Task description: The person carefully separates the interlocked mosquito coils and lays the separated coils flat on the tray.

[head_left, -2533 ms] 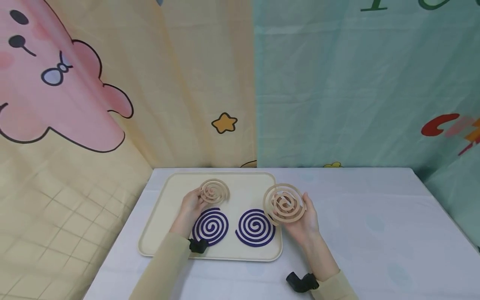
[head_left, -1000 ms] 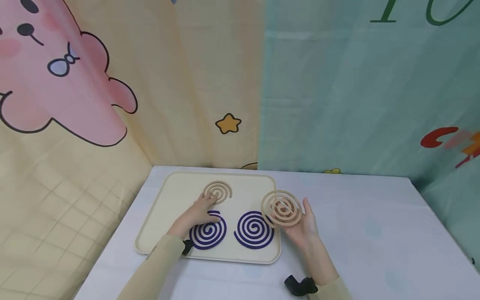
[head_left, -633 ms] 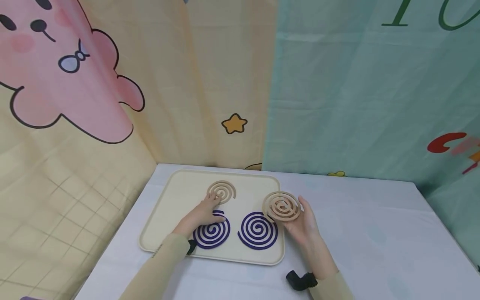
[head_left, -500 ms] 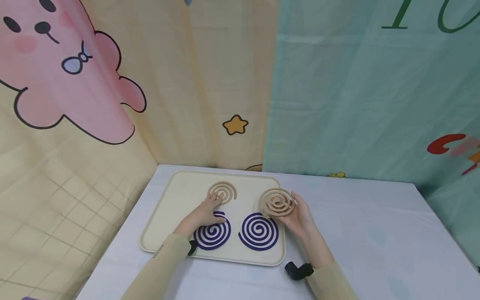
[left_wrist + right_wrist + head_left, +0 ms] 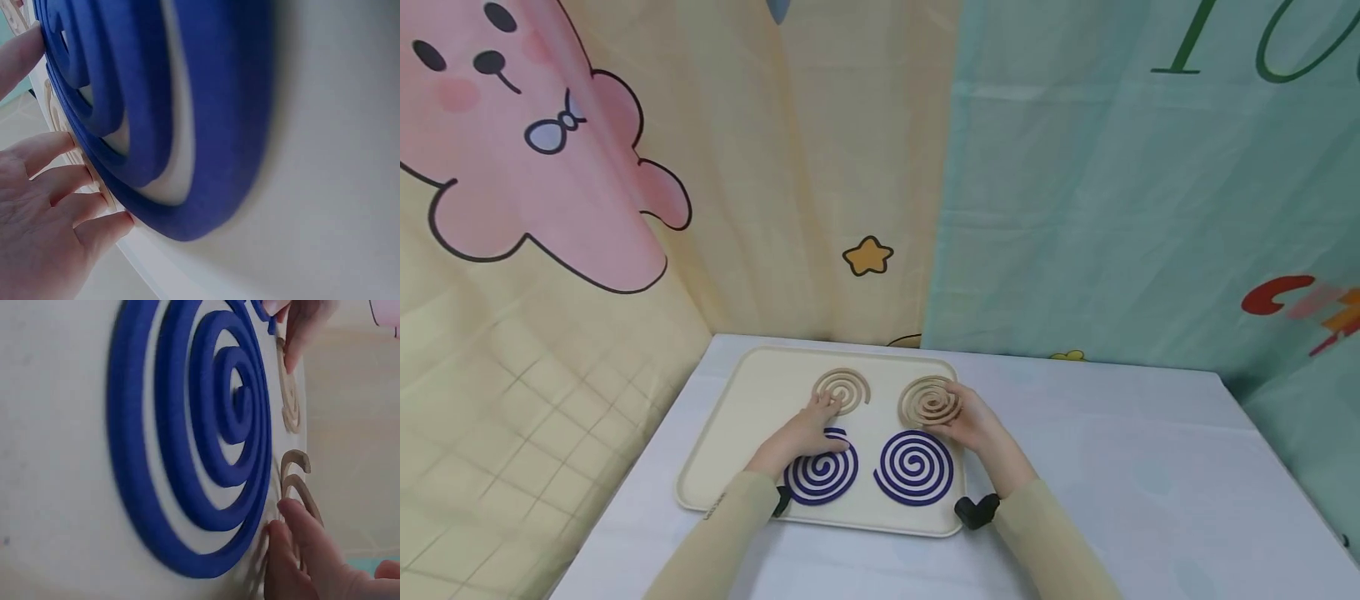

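Note:
Fingers of my left hand (image 5: 801, 435) are spread and rest on a tan mosquito coil (image 5: 853, 382) lying flat at the back of the cream tray (image 5: 718, 442). In the left wrist view, the fingertips (image 5: 119, 224) touch that coil's edge. A second tan mosquito coil (image 5: 930, 402) is pinched at its right edge by my right hand (image 5: 976, 423), close over the tray's right back part and slightly tilted. Two dark blue mosquito coils lie in front: the left one (image 5: 820, 492), partly under my left hand, and the right one (image 5: 914, 468), fully visible.
A white cloth covers the table (image 5: 1112, 475), which extends well to the right of the tray. Printed curtains hang behind it, beige (image 5: 820, 167) on the left and teal (image 5: 1075, 208) on the right. Black wrist cameras (image 5: 977, 512) sit near the sleeves.
My left hand has put its tan coil down flat and now rests on it. My right hand has carried its coil leftward and lower, from the tray's right edge to over the tray.

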`<move>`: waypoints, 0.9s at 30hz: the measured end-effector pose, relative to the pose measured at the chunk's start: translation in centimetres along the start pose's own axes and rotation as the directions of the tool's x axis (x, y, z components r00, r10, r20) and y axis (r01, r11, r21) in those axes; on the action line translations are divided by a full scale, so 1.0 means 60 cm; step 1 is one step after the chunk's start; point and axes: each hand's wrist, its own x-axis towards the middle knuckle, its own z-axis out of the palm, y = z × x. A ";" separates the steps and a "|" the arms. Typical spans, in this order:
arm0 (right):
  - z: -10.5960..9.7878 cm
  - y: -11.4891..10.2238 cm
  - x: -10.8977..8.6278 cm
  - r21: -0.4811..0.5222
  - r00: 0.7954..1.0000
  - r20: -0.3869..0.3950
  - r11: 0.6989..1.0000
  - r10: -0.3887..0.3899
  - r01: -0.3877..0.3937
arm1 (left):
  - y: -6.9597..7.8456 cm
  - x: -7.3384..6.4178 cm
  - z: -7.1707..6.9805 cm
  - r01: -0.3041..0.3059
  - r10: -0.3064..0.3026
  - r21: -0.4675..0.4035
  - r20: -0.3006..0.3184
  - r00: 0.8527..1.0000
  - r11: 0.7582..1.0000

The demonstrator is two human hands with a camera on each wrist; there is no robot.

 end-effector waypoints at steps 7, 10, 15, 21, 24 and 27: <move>0.027 -0.004 0.001 -0.068 0.999 0.021 0.997 0.024 -0.023 | -0.002 0.000 0.004 0.014 -0.014 -0.013 -0.003 1.000 1.000; 0.032 -0.007 -0.002 -0.095 1.000 0.003 0.995 0.020 -0.019 | -0.002 0.001 0.004 0.012 -0.012 -0.010 -0.003 1.000 1.000; 0.035 -0.014 -0.014 -0.201 0.993 -0.114 0.980 -0.028 0.005 | 0.002 -0.006 -0.002 0.015 -0.015 -0.008 -0.003 1.000 1.000; 0.033 -0.013 -0.019 -0.629 0.980 -0.083 0.772 -0.182 0.090 | 0.004 -0.010 -0.005 0.014 -0.014 -0.007 -0.001 1.000 1.000; 0.029 -0.006 -0.018 -0.890 0.961 0.080 0.415 -0.264 0.189 | 0.004 -0.009 -0.002 0.011 -0.011 -0.005 -0.001 1.000 1.000; 0.023 0.002 -0.018 -0.963 0.941 0.238 0.070 -0.240 0.262 | 0.004 -0.007 -0.001 0.007 -0.007 -0.006 -0.001 1.000 1.000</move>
